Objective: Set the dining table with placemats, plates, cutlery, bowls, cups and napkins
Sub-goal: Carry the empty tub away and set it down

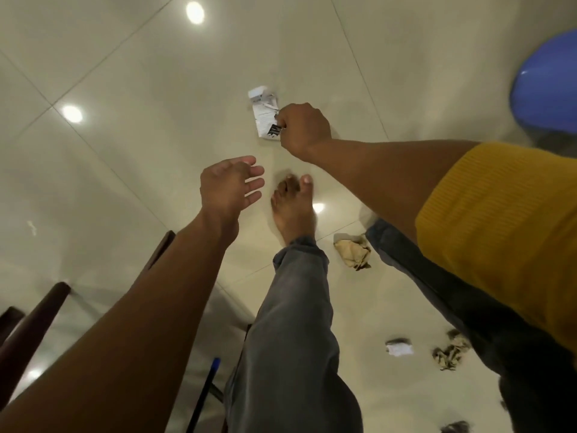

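I look straight down at a glossy tiled floor. My right hand [303, 129] is curled and pinches the edge of a white printed paper packet [264, 115] held above the floor. My left hand [229, 185] hangs in the air below and to the left of it, fingers spread and relaxed, holding nothing. No table, plates or cutlery are in view.
My bare foot [292, 204] and grey trouser leg step forward. Crumpled brown paper [352, 251] and more scraps [451, 354] lie on the floor at the right. Dark wooden chair parts [34, 326] stand at the left, a blue round object [549, 85] at the right edge.
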Available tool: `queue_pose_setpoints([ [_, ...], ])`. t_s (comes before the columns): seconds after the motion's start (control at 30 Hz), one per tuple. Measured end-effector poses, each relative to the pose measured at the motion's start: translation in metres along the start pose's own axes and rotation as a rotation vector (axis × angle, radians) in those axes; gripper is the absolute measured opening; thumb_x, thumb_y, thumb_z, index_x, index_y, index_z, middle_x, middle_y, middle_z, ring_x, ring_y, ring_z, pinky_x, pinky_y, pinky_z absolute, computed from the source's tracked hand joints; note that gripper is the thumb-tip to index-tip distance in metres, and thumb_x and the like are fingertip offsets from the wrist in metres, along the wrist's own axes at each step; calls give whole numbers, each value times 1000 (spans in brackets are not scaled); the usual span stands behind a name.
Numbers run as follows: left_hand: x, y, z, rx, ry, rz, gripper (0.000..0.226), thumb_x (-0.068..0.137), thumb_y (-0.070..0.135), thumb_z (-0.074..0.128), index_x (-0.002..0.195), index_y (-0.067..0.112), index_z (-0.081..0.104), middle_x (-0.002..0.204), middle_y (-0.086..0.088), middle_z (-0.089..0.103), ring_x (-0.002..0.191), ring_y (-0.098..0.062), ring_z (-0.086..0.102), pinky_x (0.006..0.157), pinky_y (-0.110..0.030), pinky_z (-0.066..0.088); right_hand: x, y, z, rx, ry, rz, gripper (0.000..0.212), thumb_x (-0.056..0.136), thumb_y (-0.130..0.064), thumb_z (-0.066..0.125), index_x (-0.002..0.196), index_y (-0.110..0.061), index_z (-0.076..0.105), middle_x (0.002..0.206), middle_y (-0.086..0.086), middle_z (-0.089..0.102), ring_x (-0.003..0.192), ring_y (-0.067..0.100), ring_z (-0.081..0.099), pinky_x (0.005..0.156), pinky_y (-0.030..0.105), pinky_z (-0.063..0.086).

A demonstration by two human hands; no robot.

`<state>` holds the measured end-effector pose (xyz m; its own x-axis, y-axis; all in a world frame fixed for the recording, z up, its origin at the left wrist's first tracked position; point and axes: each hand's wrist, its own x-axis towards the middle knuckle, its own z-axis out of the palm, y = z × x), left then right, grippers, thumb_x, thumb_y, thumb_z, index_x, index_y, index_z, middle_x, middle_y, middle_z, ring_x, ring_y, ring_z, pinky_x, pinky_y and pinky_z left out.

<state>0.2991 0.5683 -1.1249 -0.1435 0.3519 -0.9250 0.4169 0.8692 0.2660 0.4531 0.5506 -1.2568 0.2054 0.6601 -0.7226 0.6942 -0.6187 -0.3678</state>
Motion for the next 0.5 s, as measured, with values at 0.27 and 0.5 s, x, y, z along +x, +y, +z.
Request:
queue_pose_setpoints([
  [0.27,-50,54,33,9,-63,18,10,96,23,72,100,14,72,108,-8,72,99,-23,72,98,-40,60,-74,30,-92,331,82,58,26,87,-9,63,106,-19,79,112,2,74,100,25,68,84,32,53],
  [0.5,-121,126,69,255,-362,18,107,72,25,85,161,17,27,140,-7,60,128,-28,59,104,-51,55,-186,39,-166,624,145,64,18,91,-3,67,104,-11,78,105,5,68,97,21,65,88,35,53],
])
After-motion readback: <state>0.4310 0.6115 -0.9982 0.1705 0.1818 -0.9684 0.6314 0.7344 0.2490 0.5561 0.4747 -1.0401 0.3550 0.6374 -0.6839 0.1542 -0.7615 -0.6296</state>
